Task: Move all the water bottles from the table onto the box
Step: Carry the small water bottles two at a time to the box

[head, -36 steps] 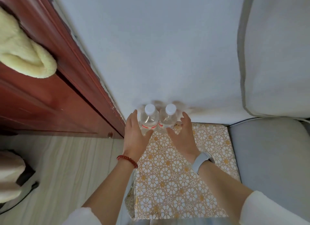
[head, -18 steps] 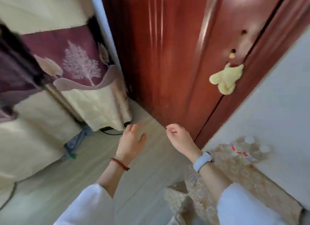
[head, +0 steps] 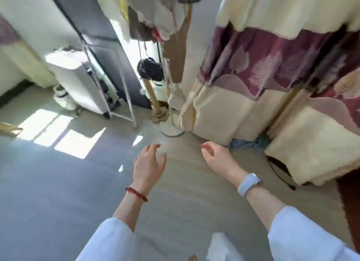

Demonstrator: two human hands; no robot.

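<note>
Both hands empty: left hand fingers loose and spread, right hand loosely curled, holding nothing, both over the floor near the curtain. No water bottles, surface or box in view. Judged: bottles light, smooth, slippery plastic; grip mid-body.

The floor looks like pale wood-grain boards, smooth with a soft sheen. The curtain is thick matt cloth. The rack is thin shiny metal. The bracelet has glossy red beads; the watch band seems matt rubber.
</note>
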